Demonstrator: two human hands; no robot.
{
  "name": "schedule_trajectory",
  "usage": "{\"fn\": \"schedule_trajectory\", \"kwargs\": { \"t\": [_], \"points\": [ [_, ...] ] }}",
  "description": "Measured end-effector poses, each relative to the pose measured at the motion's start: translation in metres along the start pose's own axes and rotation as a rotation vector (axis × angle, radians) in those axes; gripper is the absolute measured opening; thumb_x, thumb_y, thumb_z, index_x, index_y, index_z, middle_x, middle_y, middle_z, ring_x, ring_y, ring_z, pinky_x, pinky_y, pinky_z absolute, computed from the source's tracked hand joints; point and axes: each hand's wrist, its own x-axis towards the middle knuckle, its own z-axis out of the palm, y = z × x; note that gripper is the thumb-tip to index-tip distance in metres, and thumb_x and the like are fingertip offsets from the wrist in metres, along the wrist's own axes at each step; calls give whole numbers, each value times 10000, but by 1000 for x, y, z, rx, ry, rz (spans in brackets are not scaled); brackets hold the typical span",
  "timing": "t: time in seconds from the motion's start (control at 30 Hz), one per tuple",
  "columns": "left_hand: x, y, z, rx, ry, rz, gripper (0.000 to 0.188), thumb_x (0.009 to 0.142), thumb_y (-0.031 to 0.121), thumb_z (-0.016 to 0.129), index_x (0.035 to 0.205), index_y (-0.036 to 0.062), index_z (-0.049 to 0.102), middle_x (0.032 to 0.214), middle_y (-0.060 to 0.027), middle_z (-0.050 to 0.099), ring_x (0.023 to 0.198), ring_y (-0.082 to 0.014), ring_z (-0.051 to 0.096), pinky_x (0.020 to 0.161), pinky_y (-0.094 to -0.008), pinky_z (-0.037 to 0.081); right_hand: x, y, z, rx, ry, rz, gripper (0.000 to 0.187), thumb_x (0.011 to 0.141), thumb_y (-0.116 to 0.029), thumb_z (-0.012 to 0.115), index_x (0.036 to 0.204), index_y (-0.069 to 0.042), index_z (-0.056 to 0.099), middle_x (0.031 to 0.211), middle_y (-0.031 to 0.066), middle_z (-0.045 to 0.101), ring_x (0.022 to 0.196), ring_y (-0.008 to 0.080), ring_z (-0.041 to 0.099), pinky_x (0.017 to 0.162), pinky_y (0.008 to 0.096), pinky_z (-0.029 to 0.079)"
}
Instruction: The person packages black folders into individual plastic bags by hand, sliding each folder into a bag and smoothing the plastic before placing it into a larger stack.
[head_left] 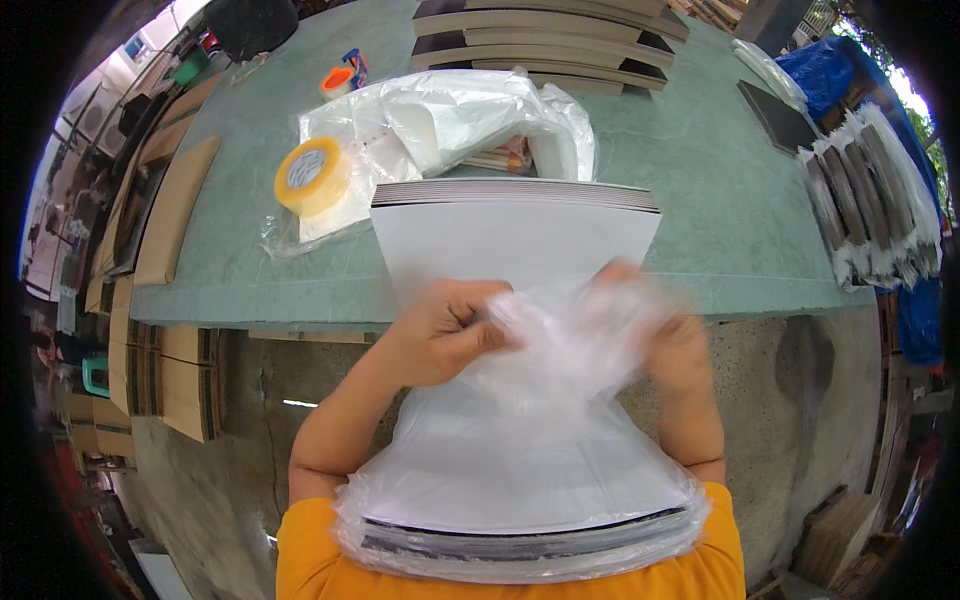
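A clear plastic bag [520, 400] covers a stack of flat panels [530, 545] close to my body, with white faces and dark edges showing through the film. My left hand [450, 330] pinches the bag's gathered loose end. Opposite it, my right hand [670, 335] is smeared by motion, with bunched film in its grasp; its separate fingers are hard to make out. Just beyond both hands, an unwrapped stack of white panels [520, 230] with layered dark edges rests at the table's near edge.
On the green table [720, 200] lie a roll of yellowish tape [312, 178], crumpled plastic sheeting [450, 110] and an orange-and-blue tape dispenser [340, 82]. Grey panels [540, 45] are stacked at the back. Plastic-wrapped panels [870, 190] stand at right; cardboard pieces [180, 215] are at left.
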Motion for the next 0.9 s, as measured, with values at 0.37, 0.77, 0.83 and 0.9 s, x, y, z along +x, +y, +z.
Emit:
{"fn": "schedule_trajectory", "kwargs": {
  "t": [0.37, 0.77, 0.83, 0.9],
  "points": [
    [-2, -1, -31, 50, -794, -209, 217, 798, 116, 542, 993, 23, 510, 759, -122, 576, 749, -202, 575, 646, -346, 483, -55, 33, -34, 561, -454, 63, 537, 835, -423, 434, 1184, -18, 391, 1159, 146, 417, 1115, 243, 361, 927, 384, 299],
    [-48, -19, -5, 1204, -629, -236, 182, 750, 155, 585, 678, -9, 554, 644, -139, 580, 570, -283, 558, 527, -342, 441, -33, 17, -39, -1747, -932, 307, 183, 678, -127, 569, 800, 10, 582, 693, 153, 593, 673, 291, 595, 643, 377, 462],
    [-70, -49, -18, 1361, -791, -173, 242, 765, 188, 567, 630, -5, 510, 598, -129, 562, 491, -257, 509, 477, -295, 415, -14, -20, -29, -1471, -612, 423, 192, 657, -105, 589, 818, 1, 580, 689, 138, 592, 634, 258, 584, 600, 347, 462],
    [-67, -20, -22, 866, -505, -138, 204, 736, 151, 574, 612, 4, 505, 549, -104, 538, 455, -226, 483, 464, -291, 399, -4, -32, -31, -1259, -81, 241, 217, 649, -80, 588, 853, -10, 573, 728, 131, 582, 622, 234, 557, 603, 325, 453]
  ]
}}
